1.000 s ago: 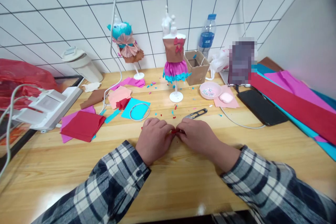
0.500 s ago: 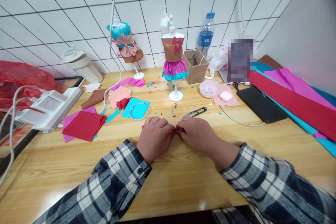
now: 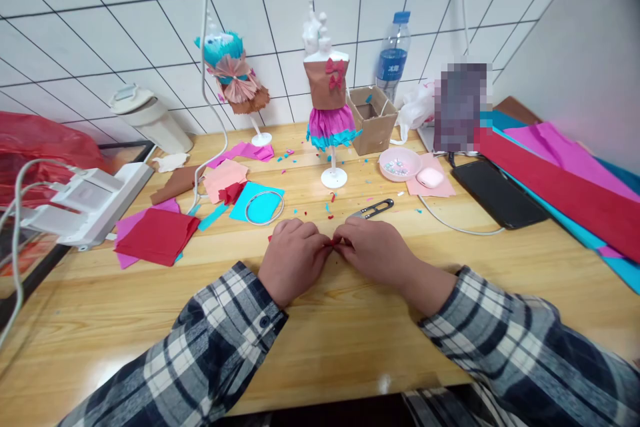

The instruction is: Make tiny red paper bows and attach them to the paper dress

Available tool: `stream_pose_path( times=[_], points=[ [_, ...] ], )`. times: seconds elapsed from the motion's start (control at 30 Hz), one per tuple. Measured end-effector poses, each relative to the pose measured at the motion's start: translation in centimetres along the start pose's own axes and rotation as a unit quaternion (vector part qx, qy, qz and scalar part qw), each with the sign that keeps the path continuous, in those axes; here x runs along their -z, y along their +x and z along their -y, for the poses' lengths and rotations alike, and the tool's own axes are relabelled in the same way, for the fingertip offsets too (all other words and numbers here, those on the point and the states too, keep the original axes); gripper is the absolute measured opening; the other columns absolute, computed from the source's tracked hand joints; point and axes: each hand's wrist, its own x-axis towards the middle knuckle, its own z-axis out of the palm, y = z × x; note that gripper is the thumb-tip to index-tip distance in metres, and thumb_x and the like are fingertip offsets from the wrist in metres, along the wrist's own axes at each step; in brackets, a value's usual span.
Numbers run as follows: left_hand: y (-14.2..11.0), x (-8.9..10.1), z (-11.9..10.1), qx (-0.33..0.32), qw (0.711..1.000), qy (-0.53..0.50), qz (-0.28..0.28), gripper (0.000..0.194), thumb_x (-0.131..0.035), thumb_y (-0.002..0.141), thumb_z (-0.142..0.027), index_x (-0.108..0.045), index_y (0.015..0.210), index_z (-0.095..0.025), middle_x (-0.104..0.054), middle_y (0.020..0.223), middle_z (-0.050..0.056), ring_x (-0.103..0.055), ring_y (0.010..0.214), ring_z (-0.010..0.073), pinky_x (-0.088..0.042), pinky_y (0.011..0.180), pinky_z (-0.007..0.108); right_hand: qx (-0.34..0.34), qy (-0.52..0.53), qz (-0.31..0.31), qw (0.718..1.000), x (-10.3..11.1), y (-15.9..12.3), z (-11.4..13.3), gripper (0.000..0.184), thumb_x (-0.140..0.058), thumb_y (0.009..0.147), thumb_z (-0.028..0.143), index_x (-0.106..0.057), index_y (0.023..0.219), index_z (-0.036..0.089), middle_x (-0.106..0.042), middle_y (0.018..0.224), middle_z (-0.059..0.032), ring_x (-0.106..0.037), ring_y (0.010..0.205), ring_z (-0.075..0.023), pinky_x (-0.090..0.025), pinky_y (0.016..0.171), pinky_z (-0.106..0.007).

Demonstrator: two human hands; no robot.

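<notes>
My left hand (image 3: 294,259) and my right hand (image 3: 375,252) meet low over the table, fingertips pinched on a small piece of red paper (image 3: 332,243). Most of that piece is hidden by my fingers. Just beyond my right hand lies a pair of thread snips (image 3: 375,208), its blades partly covered. A silver ring (image 3: 265,208) rests on a turquoise paper square (image 3: 243,198) past my left hand. Farther back stands a small dress form (image 3: 327,90) in a brown paper top with red bows and a magenta skirt edged in turquoise.
Folded red paper (image 3: 157,235) and a power strip (image 3: 100,203) lie left. A second dress form (image 3: 235,77), a cardboard box (image 3: 373,123) and a water bottle (image 3: 393,57) stand behind. At right are a bead dish (image 3: 400,165), a black phone (image 3: 500,193) and long crepe sheets (image 3: 560,193).
The view has shifted slightly, so the background sits a little higher and to the left. Both hands keep their pinch on the red paper, almost unmoved.
</notes>
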Motion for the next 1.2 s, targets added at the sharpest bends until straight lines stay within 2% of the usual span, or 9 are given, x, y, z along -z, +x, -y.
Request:
stream_pose_path(
  times=[0.3, 0.6, 0.77, 1.2],
  points=[
    [0.13, -0.06, -0.02, 0.010, 1.000, -0.018, -0.004, 0.019, -0.053, 0.088, -0.030, -0.071, 0.084, -0.024, -0.064, 0.077, 0.004, -0.052, 0.081, 0.0221, -0.035, 0.076, 0.040, 0.004, -0.015, 0.006, 1.000, 0.00, 0.08, -0.10, 0.021, -0.048, 0.091, 0.030, -0.068, 0.089, 0.025, -0.065, 0.086, -0.0004, -0.060, 0.076, -0.0155, -0.033, 0.060, -0.027],
    [0.13, -0.04, 0.01, -0.001, 1.000, -0.006, -0.006, 0.019, -0.053, 0.089, -0.029, -0.071, 0.087, -0.024, -0.063, 0.077, 0.004, -0.053, 0.080, 0.0214, -0.036, 0.074, 0.038, 0.018, -0.002, 0.000, 1.000, 0.18, -0.06, -0.04, 0.018, -0.048, 0.090, 0.024, -0.066, 0.094, 0.025, -0.065, 0.088, 0.0000, -0.061, 0.078, -0.0151, -0.035, 0.061, -0.027],
    [0.13, 0.04, -0.08, -0.003, 1.000, -0.009, -0.010, 0.020, -0.054, 0.089, -0.029, -0.072, 0.083, -0.024, -0.063, 0.076, 0.005, -0.053, 0.080, 0.0214, -0.036, 0.074, 0.038, 0.007, -0.003, 0.015, 1.000, 0.24, 0.04, -0.09, 0.020, -0.049, 0.091, 0.028, -0.068, 0.091, 0.024, -0.066, 0.088, -0.0009, -0.061, 0.079, -0.0159, -0.035, 0.062, -0.027],
    [0.13, 0.05, -0.02, -0.001, 1.000, -0.007, -0.004, 0.020, -0.053, 0.089, -0.029, -0.072, 0.084, -0.024, -0.064, 0.077, 0.004, -0.053, 0.081, 0.0216, -0.036, 0.076, 0.039, -0.002, 0.005, 0.010, 1.000, 0.46, -0.18, 0.16, 0.021, -0.049, 0.090, 0.029, -0.069, 0.090, 0.024, -0.066, 0.084, -0.0011, -0.060, 0.077, -0.0159, -0.034, 0.061, -0.027]
  ],
)
